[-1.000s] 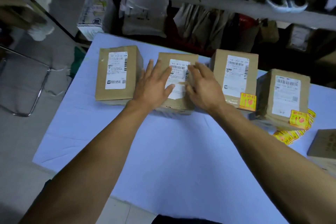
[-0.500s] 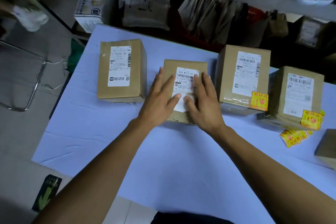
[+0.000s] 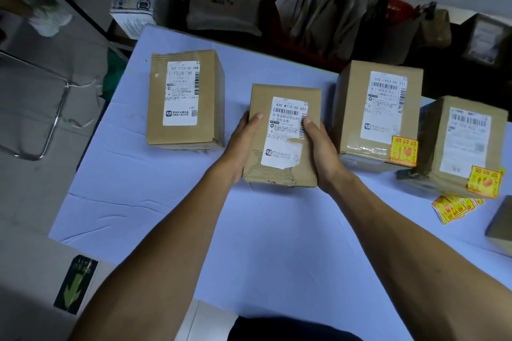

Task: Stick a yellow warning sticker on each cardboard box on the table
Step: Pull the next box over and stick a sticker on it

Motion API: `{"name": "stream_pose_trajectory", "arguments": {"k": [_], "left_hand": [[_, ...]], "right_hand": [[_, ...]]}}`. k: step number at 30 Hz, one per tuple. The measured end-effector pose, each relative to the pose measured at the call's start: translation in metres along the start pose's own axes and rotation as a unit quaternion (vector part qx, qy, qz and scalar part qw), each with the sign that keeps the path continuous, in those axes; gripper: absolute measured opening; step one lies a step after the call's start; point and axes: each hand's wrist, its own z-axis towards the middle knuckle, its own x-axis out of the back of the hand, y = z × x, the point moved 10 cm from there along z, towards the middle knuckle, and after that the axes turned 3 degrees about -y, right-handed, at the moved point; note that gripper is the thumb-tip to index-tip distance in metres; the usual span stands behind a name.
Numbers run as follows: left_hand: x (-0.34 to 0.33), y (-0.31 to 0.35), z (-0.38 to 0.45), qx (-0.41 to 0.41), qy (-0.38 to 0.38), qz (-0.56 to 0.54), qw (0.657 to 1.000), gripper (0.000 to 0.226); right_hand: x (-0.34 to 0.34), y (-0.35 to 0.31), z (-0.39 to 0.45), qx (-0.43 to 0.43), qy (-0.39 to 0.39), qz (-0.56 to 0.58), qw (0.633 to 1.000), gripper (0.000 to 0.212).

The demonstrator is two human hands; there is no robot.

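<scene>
Several brown cardboard boxes with white shipping labels stand on a pale blue table [image 3: 249, 243]. The middle box [image 3: 282, 130] has no yellow sticker; my left hand [image 3: 243, 144] grips its left side and my right hand [image 3: 321, 152] grips its right side. The left box [image 3: 185, 99] is bare too. A third box [image 3: 379, 111] carries a yellow warning sticker [image 3: 404, 151] at its near right corner, and the far right box [image 3: 465, 144] carries another sticker [image 3: 483, 181]. A loose stack of yellow stickers [image 3: 454, 207] lies on the table below it.
Another box corner [image 3: 500, 225] shows at the right edge. Behind the table, shelves hold parcels and paper bags [image 3: 318, 14]. A metal chair frame [image 3: 52, 108] stands on the floor to the left. A green arrow sign [image 3: 76, 284] marks the floor near left.
My hands slid from resting flat on top of the middle box to gripping its two sides, and the box has come toward me out of the row.
</scene>
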Motion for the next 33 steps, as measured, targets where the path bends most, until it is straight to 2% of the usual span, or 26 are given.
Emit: {"name": "stream_pose_trajectory", "arguments": {"k": [4, 7, 13, 18, 24, 29, 33], "left_hand": [[-0.001, 0.014, -0.019, -0.009, 0.014, -0.005, 1.000, 0.069], [-0.008, 0.037, -0.042, -0.047, 0.007, -0.007, 0.999, 0.072], [-0.054, 0.054, -0.110, -0.107, -0.043, -0.044, 0.992, 0.048], [-0.107, 0.013, -0.150, -0.104, -0.071, -0.053, 0.991, 0.038], [-0.166, -0.063, -0.169, -0.070, -0.096, -0.033, 0.992, 0.037], [-0.195, -0.125, -0.170, -0.027, -0.093, 0.014, 0.995, 0.041], [-0.215, -0.149, -0.165, -0.007, -0.091, 0.058, 0.994, 0.051]], "right_hand": [[-0.013, -0.022, -0.021, 0.040, -0.027, 0.007, 0.999, 0.055], [-0.018, -0.046, -0.051, 0.085, -0.036, 0.017, 0.996, 0.051], [0.006, -0.060, -0.127, 0.116, -0.037, 0.046, 0.992, 0.048], [0.059, -0.031, -0.183, 0.117, -0.012, 0.058, 0.991, 0.046], [0.139, 0.022, -0.231, 0.118, 0.061, 0.064, 0.989, 0.047], [0.184, 0.067, -0.244, 0.092, 0.094, 0.052, 0.990, 0.042], [0.210, 0.084, -0.242, 0.069, 0.107, 0.041, 0.991, 0.041]]}}
